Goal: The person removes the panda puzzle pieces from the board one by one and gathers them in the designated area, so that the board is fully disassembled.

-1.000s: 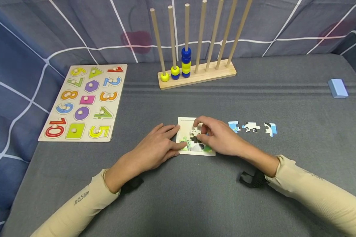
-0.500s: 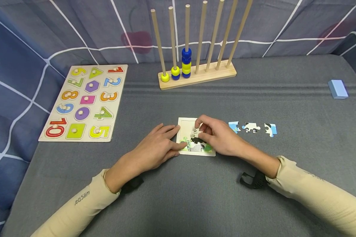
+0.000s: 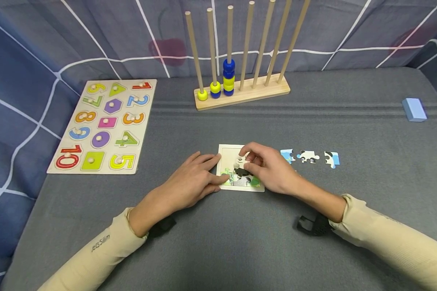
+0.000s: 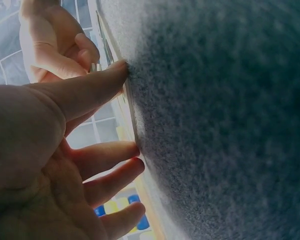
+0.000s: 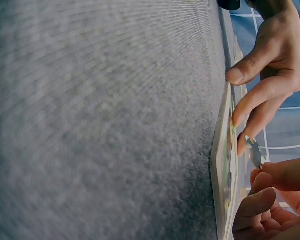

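Fingers come first: on the right hand (image 3: 273, 167) we see thumb and index closed in a pinch on a small puzzle piece (image 5: 255, 152), the other fingers curled in behind. The right wrist view shows the piece tilted over the puzzle board (image 3: 226, 155); we cannot tell whether its lower edge touches. The left hand (image 3: 191, 176) lies palm down with fingers spread and fairly straight, thumb at the near left corner, index on the board's surface, middle fingertip at its left edge. Both forearms reach in from the near side in beige sleeves (image 3: 389, 238).

From the head camera, the right hand hides the board's upper right part and stands between it and three loose pieces (image 3: 308, 156) on the grey tabletop (image 3: 218, 246); the nearest lies just beside the knuckles. Beyond the board we find a wooden peg stand (image 3: 262, 93), beads (image 3: 228, 76) on its three leftmost rods. A number board (image 3: 109, 150) lies well off to the left, a light blue block (image 3: 415, 109) far right.
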Available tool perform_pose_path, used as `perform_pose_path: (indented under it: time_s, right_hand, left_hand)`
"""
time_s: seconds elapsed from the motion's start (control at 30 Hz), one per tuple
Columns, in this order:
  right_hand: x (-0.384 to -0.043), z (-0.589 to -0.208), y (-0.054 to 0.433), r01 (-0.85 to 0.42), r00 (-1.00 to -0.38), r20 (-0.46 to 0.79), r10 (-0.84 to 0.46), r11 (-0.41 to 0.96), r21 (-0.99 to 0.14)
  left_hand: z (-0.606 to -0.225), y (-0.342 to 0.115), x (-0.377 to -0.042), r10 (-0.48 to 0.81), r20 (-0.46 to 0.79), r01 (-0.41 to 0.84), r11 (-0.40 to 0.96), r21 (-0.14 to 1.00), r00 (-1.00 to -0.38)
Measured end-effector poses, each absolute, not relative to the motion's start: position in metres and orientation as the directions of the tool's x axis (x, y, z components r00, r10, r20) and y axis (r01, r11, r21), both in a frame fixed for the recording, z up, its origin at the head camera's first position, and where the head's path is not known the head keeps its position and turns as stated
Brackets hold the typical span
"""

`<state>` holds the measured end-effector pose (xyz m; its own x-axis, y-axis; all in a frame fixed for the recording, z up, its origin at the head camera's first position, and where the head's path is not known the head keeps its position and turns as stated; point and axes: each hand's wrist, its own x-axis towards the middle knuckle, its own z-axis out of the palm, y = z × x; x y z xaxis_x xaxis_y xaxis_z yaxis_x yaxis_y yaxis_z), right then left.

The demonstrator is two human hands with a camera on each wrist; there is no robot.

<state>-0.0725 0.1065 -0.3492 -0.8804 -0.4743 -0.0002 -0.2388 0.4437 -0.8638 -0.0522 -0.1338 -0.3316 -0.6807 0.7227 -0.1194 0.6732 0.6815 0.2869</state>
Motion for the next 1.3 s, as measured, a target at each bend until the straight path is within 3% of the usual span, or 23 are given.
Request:
perform_pose_path:
  time_s: [0.2, 0.53, 1.3]
  right_hand:
    - [-0.071, -0.346, 0.113, -0.249, -0.879, 0.015, -0.476, 0.432, -0.867]
    - [-0.068, -0.341, 0.135, -0.157, -0.893, -0.033, -0.449, 0.379, -0.912]
    - [-0.042, -0.342, 0.221, -0.122, -0.953, -0.040, -0.300, 0.501, -0.857]
  left_hand:
    - [-0.331, -0.133, -0.052, 0.727, -0.134, 0.680, 0.681, 0.272, -0.674]
    - [-0.331, -0.133, -0.053, 0.734, -0.141, 0.691, 0.675, 0.260, -0.664]
    - [-0.333, -0.133, -0.052, 0.734, -0.130, 0.686, 0.672, 0.278, -0.667]
